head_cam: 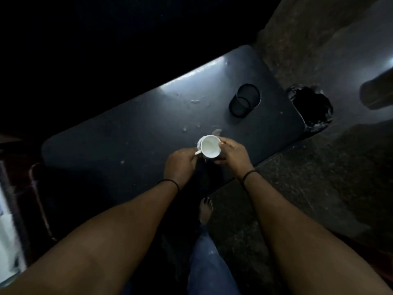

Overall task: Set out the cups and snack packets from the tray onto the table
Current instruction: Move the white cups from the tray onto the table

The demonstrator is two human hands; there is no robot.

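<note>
A white cup with an empty-looking pale inside is held just above the near edge of a dark table. My left hand pinches its thin handle from the left. My right hand wraps the cup's right side. Whether the cup's base touches the table I cannot tell. No tray and no snack packets show in this dim view.
A black mesh holder lies tipped on the table at the far right. A bin lined with a black bag stands on the floor past the table's right end. My bare foot is on the stone floor below the table edge.
</note>
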